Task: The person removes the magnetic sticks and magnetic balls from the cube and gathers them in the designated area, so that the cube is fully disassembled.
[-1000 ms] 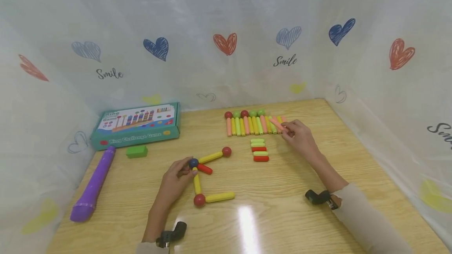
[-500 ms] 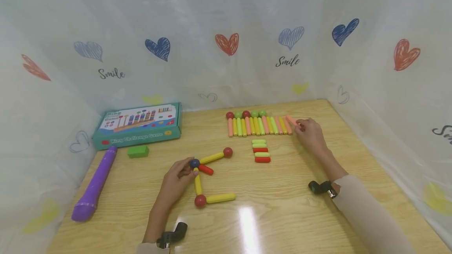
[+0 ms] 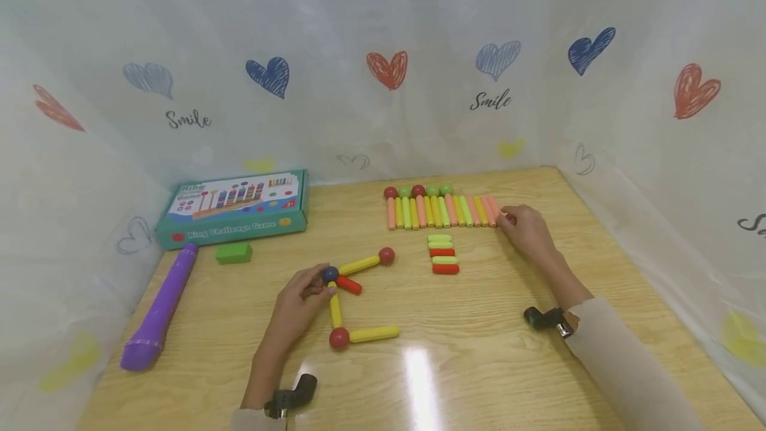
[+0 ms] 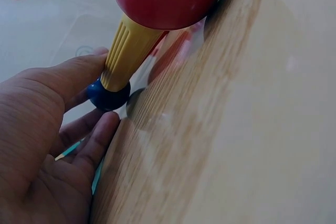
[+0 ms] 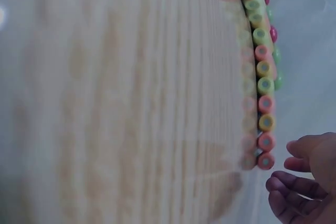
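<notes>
My left hand (image 3: 299,304) pinches a blue ball (image 3: 330,275) between thumb and fingers; the left wrist view shows the ball (image 4: 109,95) between them. Joined to it are two yellow rods (image 3: 359,266) and a short red rod (image 3: 350,285). Red balls (image 3: 339,338) sit at the yellow rods' far ends, and another yellow rod (image 3: 374,334) extends from the nearer one. My right hand (image 3: 526,230) is beside the last orange rod (image 3: 493,210) of a long row. In the right wrist view, its loosely bent fingers (image 5: 299,184) hold nothing, just apart from that end rod (image 5: 266,160).
Red and green balls (image 3: 418,190) line the row's back. Several short red and lime rods (image 3: 445,269) lie in front of it. At the left are a teal game box (image 3: 239,228), a green block (image 3: 233,253) and a purple microphone-shaped object (image 3: 161,311).
My right hand has carried an orange rod rightward, laid it at the row's right end and let go. My left hand has stayed at the blue ball.
</notes>
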`<control>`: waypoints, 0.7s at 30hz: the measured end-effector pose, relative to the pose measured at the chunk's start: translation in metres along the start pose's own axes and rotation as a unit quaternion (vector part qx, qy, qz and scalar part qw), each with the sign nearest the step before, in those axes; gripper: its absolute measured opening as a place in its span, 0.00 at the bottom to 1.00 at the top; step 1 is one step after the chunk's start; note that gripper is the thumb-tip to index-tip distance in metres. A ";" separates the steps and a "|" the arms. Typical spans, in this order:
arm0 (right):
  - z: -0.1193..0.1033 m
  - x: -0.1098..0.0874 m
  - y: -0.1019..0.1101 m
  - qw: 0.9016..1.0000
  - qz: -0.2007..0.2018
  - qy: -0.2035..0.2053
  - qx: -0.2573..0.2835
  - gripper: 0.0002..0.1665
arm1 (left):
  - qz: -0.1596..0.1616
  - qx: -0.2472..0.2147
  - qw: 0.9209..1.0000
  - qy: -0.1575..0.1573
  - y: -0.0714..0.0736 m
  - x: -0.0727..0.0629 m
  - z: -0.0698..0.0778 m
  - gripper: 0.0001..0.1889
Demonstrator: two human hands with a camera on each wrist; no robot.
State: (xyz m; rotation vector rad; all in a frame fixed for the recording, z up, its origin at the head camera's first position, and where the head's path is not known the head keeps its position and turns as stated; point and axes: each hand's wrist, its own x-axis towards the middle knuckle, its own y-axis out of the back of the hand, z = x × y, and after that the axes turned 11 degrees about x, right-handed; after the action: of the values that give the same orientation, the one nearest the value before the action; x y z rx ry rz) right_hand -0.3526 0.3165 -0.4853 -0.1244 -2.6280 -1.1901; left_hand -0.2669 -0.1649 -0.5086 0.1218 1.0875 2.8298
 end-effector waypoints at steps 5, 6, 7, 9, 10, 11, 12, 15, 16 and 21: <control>-0.029 -0.012 -0.005 0.999 0.003 0.039 0.014 0.17 | -0.004 0.003 1.000 0.003 0.003 0.000 0.001 0.28; -0.036 -0.015 -0.008 0.998 0.003 0.063 0.017 0.15 | -0.004 0.002 1.000 0.001 0.004 0.000 0.001 0.28; -0.043 -0.018 -0.011 0.996 0.004 0.089 0.017 0.14 | -0.005 0.001 1.000 0.002 0.004 0.000 0.001 0.28; -0.057 -0.025 -0.018 0.989 0.001 0.145 0.020 0.11 | -0.008 0.000 1.000 0.004 0.004 0.000 0.001 0.28; -0.064 -0.029 -0.021 0.985 -0.003 0.171 0.022 0.10 | -0.009 0.000 1.000 0.004 0.003 0.001 0.001 0.29; -0.070 -0.032 -0.025 0.980 -0.008 0.196 0.027 0.10 | -0.010 0.000 1.000 0.005 0.003 0.001 0.000 0.29; -0.077 -0.036 -0.028 0.975 -0.014 0.218 0.034 0.10 | -0.011 -0.001 1.000 0.005 0.003 0.001 0.000 0.29; -0.095 -0.047 -0.039 0.960 -0.044 0.272 0.056 0.11 | -0.012 -0.001 1.000 0.007 0.002 0.002 0.001 0.28; -0.100 -0.051 -0.043 0.955 -0.054 0.287 0.061 0.12 | -0.012 0.000 1.000 0.006 0.002 0.002 0.001 0.28; -0.125 -0.072 -0.062 0.926 -0.120 0.352 0.067 0.14 | -0.010 -0.004 1.000 0.002 0.002 0.001 0.001 0.29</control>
State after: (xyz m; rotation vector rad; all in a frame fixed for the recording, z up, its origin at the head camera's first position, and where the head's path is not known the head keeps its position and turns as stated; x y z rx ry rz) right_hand -0.2700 0.1836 -0.4704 0.5617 -2.0943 -0.8843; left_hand -0.2675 -0.1652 -0.5066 0.1028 1.0727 2.8180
